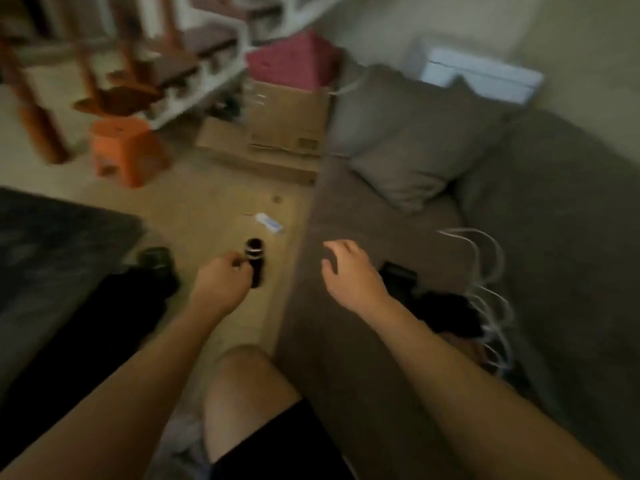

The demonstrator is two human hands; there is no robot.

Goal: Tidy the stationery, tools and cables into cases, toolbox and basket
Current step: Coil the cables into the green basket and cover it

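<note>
1. An orange stool (pixel 123 147) stands on the floor (pixel 207 195), beyond the far edge of a dark rug (pixel 52 237).
2. The left hand (pixel 221 282) has its fingers curled round a dark cylinder (pixel 255 263) with pale bands, above the floor and near the sofa's (pixel 346 358) front edge.
3. A small white and blue item (pixel 269 222) lies on the floor beyond the cylinder.
4. A pink basket (pixel 294 60) sits on a cardboard box (pixel 287 123) at the sofa's far end.
5. The right hand (pixel 349 271) is over the sofa seat, fingers spread and loosely bent, holding nothing.
6. A black object (pixel 400 275), too blurred to name, lies just beside it.
7. White cables (pixel 485 268) lie in loops near the backrest.
</note>
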